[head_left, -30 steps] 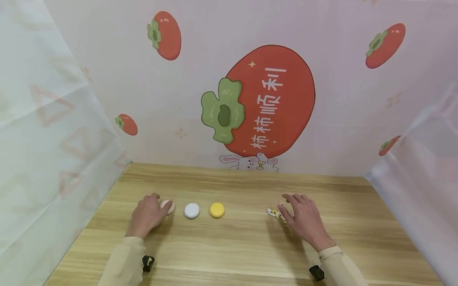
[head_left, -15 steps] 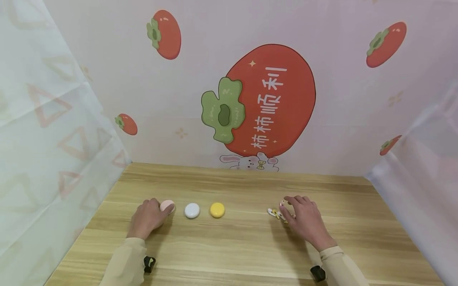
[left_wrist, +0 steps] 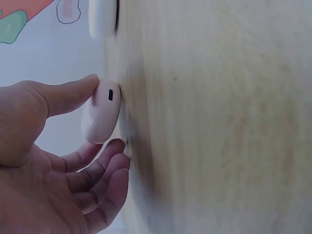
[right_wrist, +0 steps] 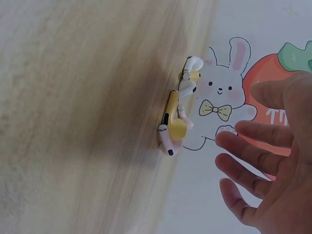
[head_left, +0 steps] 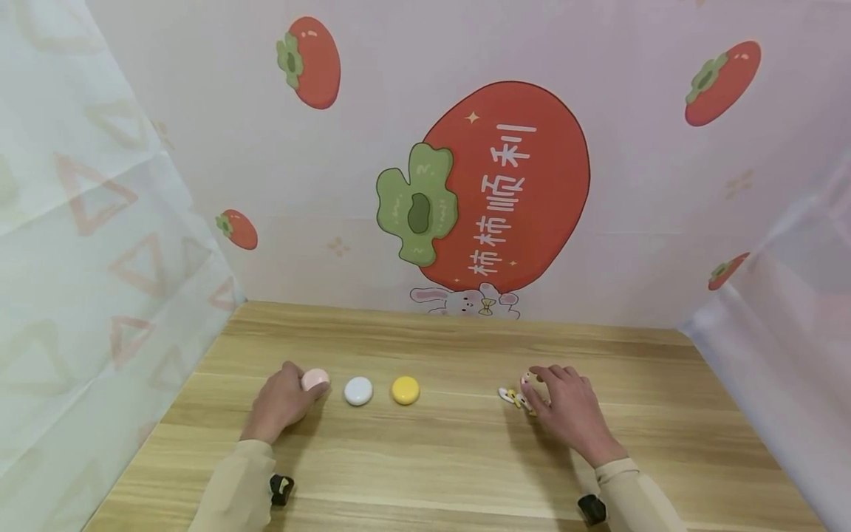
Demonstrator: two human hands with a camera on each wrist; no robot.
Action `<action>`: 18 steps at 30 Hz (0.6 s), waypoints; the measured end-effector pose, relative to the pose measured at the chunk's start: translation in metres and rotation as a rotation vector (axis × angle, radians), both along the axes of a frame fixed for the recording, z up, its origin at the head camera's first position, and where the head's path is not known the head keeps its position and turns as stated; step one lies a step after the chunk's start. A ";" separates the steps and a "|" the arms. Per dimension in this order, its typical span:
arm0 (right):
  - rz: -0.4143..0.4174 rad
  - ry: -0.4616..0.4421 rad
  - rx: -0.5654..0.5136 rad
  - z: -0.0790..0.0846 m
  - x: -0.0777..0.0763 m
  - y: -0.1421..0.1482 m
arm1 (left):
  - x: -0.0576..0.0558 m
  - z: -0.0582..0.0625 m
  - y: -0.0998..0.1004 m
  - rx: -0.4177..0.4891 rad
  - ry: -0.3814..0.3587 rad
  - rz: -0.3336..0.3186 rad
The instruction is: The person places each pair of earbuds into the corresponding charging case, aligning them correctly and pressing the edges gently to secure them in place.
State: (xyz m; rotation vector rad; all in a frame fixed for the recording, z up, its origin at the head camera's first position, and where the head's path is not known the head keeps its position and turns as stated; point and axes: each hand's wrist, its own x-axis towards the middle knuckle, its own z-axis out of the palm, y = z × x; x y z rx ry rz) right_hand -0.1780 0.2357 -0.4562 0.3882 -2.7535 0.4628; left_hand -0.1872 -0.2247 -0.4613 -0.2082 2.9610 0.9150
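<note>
My left hand [head_left: 279,400] holds a round pink earbud charging case [left_wrist: 101,112] between thumb and fingers, at the left of the table. A small dark charging port [left_wrist: 110,95] shows on the case's side in the left wrist view. To its right lie a white case [head_left: 358,391] and a yellow case [head_left: 405,390], both closed. Over a small pile of loose earbuds my right hand [head_left: 573,412] hovers with fingers spread, holding nothing. In the right wrist view the pile has a yellow earbud [right_wrist: 176,124], a white earbud [right_wrist: 195,63] and a pink earbud [right_wrist: 166,140], among others.
The wood-grain table [head_left: 425,473] meets a printed cloth backdrop [head_left: 631,185] at its far edge. Cloth side walls, the left one [head_left: 120,244] and the right one [head_left: 784,332], close in the two sides.
My left hand has shifted slightly away from me and to the right, and the pink case moved with it. My right hand has barely moved over the earbuds.
</note>
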 end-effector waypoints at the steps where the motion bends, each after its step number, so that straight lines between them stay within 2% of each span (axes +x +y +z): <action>1: 0.000 -0.004 0.001 0.000 0.000 0.000 | 0.000 0.000 0.000 0.009 0.003 -0.001; 11: -0.001 -0.017 0.001 0.001 0.001 -0.001 | -0.002 -0.002 0.003 0.102 0.021 0.020; 18: 0.012 -0.009 -0.003 0.000 0.000 -0.001 | -0.004 -0.001 0.004 0.147 0.062 0.045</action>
